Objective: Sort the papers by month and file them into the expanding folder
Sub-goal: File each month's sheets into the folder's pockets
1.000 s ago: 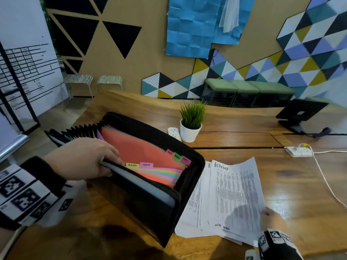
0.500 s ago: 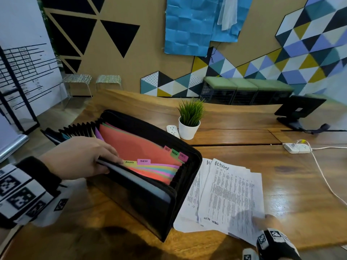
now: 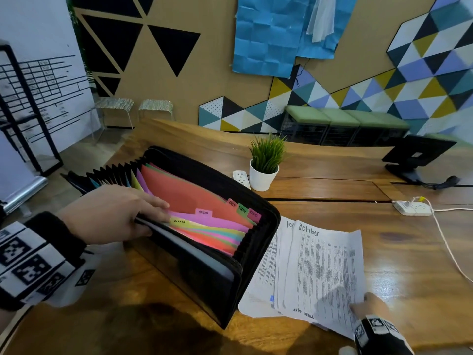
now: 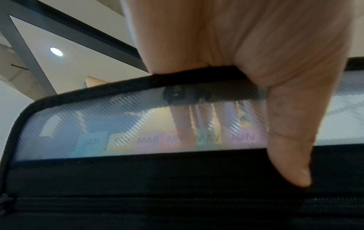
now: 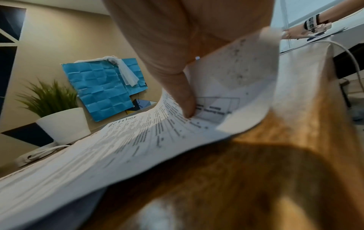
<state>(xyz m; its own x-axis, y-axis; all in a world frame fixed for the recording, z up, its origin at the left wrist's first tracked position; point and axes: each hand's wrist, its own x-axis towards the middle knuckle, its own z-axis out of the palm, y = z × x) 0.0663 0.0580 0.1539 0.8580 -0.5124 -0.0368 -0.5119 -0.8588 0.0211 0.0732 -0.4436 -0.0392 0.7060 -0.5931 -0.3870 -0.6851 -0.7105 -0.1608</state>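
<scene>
A black expanding folder (image 3: 204, 278) stands open on the wooden table (image 3: 409, 252), its coloured dividers showing tabs AUG, SEP, OCT, NOV, DEC. My left hand (image 3: 112, 213) grips the folder's near wall (image 4: 118, 124), fingers inside among the dividers and thumb (image 4: 289, 155) down the outside. To the folder's right lies a stack of printed papers (image 3: 320, 267); the top sheet is headed "October". My right hand (image 3: 371, 307) pinches the near right corner of the papers (image 5: 138, 147), thumb (image 5: 183, 99) on top, and the corner curls up off the table.
A small potted plant (image 3: 265, 162) and a white power strip (image 3: 242, 178) stand behind the folder. Another power strip (image 3: 412, 207) with a cable lies far right, beyond it a black monitor stand (image 3: 414, 157). Another person's arm (image 5: 307, 26) shows at a far desk.
My left hand has pulled the front dividers towards me, so the gap behind the SEP tab is wider. My right hand keeps its pinch on the papers' corner, which lies lower than a second ago.
</scene>
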